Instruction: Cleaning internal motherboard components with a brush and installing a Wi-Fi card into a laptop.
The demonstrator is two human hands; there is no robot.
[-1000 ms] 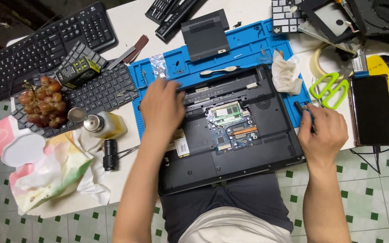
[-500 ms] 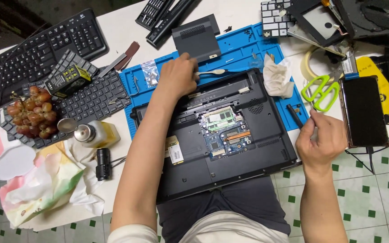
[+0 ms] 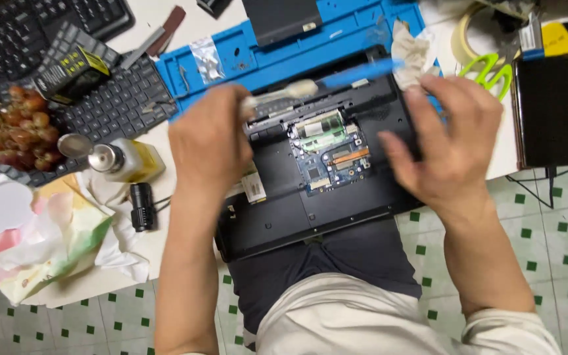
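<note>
Two bare hands hover above an opened black laptop (image 3: 310, 197), which lies bottom-up, partly on a blue silicone work mat (image 3: 284, 56) and partly over the person's lap, so the exposed green circuit board (image 3: 330, 154) sits just between the hands. The left hand (image 3: 212, 141) has its fingers curled around the handle end of a brush with a blue handle (image 3: 327, 82) and pale bristles; the brush is blurred and crosses above the laptop's far edge toward the right hand (image 3: 448, 141). That hand has its fingers spread apart and holds nothing I can see. Beyond the right fingers lie a crumpled, stained cloth (image 3: 409, 49) and green plastic scissors (image 3: 491, 69). Outward from the left fingers stands a small yellowish bottle (image 3: 126, 160) with a metal top, near red grapes (image 3: 18, 128) resting on a loose black keyboard (image 3: 110, 105) on the white table (image 3: 93, 269).
</note>
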